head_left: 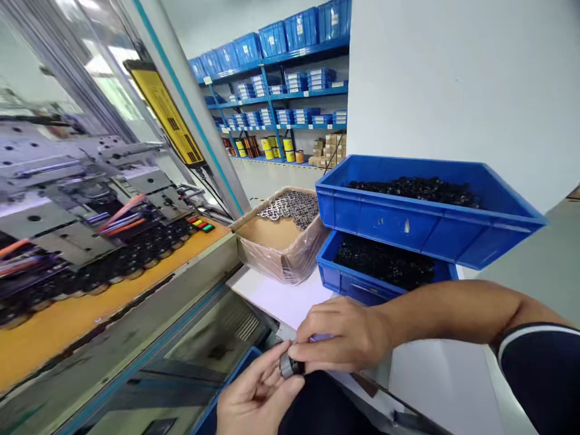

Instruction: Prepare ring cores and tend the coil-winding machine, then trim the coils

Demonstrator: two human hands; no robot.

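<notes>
Small dark ring part (288,366), grey and black and roughly cylindrical, was pinched between both hands at the bottom centre of the view, low in front of the worktop (290,299). Most of it was covered by fingertips, so its exact shape could not be made out. The left hand (256,396) was cut off at the bottom edge, its fingers curled up around the part from below. The right hand (342,335) was closed over the part from above, with the thumb and forefinger pressed onto it; something pale purple was glimpsed under that palm but could not be identified.

Behind the hands, two blue bins were stacked: the upper bin (426,220) and the lower bin (362,281), both filled with small black pieces too fine to tell apart. A cardboard box (281,241) lined with plastic and holding silvery parts was set just beside them. A machine (90,199) with an orange deck (67,314) was seen on the left, blurred. Blue shelving (281,78) was seen far behind.
</notes>
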